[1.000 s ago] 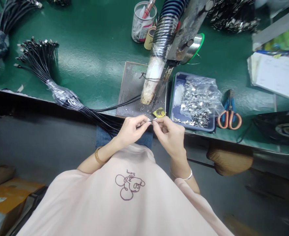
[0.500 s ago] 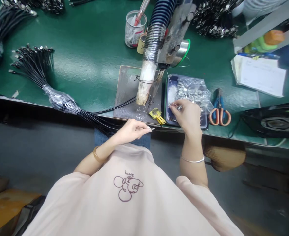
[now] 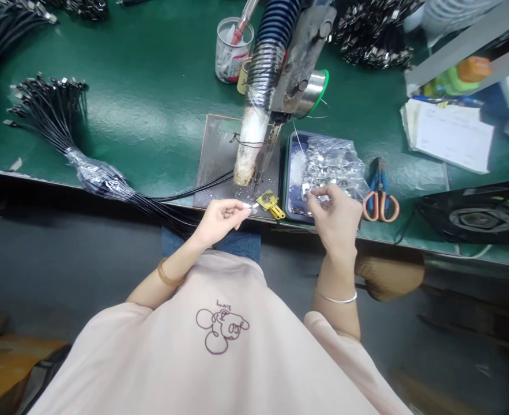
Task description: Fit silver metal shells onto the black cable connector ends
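Note:
My left hand [image 3: 220, 222] is closed in a pinch at the front edge of the grey work board [image 3: 219, 138]. A small metal connector [image 3: 255, 206] shows at its fingertips. Over the blue tray [image 3: 289, 202], the thumb and forefinger of my right hand [image 3: 335, 216] are pressed close together among the small shiny parts. What they grip is too small to make out. Inside the tray lies a clear plastic bag [image 3: 336, 158] of metal parts. A yellow clip-like piece [image 3: 272, 206] sits between my hands. The soldering iron [image 3: 266, 155] points down at the board, beside a taped hose [image 3: 252, 129].
A bundle of black cables [image 3: 102, 178] lies to the left, hanging over the table edge. Right of the tray are orange-handled pliers [image 3: 381, 196] and a black fan [image 3: 483, 216]. A solder spool [image 3: 312, 95] and a cup [image 3: 233, 52] stand behind; papers [image 3: 451, 135] lie farther right.
My left hand has moved up and slightly left with the connector, onto the board's edge. My right hand has shifted a little right and nearer to me within the tray. The view has moved slightly.

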`<action>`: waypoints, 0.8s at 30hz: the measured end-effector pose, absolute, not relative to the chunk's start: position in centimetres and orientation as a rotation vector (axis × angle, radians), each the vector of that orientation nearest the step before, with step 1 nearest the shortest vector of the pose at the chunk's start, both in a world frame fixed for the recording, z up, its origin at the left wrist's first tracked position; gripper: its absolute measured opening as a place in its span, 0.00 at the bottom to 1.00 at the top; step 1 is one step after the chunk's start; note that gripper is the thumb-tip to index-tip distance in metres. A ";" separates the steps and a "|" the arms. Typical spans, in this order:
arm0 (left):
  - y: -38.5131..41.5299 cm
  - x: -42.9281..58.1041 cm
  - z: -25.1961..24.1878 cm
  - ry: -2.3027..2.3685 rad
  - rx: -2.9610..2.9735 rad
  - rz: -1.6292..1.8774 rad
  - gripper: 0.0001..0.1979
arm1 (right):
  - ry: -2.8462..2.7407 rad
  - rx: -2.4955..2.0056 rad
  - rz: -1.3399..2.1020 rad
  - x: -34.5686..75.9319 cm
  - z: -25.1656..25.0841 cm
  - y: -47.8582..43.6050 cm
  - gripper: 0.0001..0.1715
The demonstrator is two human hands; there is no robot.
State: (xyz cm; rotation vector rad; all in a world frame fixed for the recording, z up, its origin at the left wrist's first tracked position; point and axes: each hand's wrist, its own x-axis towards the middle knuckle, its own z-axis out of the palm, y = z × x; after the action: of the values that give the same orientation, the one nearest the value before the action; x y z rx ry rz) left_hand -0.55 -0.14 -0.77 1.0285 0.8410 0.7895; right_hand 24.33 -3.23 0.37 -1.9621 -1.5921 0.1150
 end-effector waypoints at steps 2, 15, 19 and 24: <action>-0.3 -0.2 -1.0 0.856 1.048 0.816 0.16 | -1.490 -1.935 0.077 24.0 0.5 -3.5 0.08; -1.9 0.5 0.1 1.080 1.544 0.994 0.05 | -1.499 -1.559 0.574 15.8 1.3 -5.0 0.16; -2.1 0.6 -0.1 1.113 1.677 1.042 0.06 | -1.527 -1.553 0.605 15.3 0.8 -4.7 0.17; -2.2 0.8 -0.3 1.107 1.741 1.096 0.06 | -1.536 -1.550 0.597 15.4 0.8 -4.8 0.17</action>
State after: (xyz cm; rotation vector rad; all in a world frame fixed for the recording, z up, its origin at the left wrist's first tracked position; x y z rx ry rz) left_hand 0.77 -2.16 -0.31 1.7409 1.1069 1.0960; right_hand 15.41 -4.79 0.80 -1.5501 -1.5360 0.5968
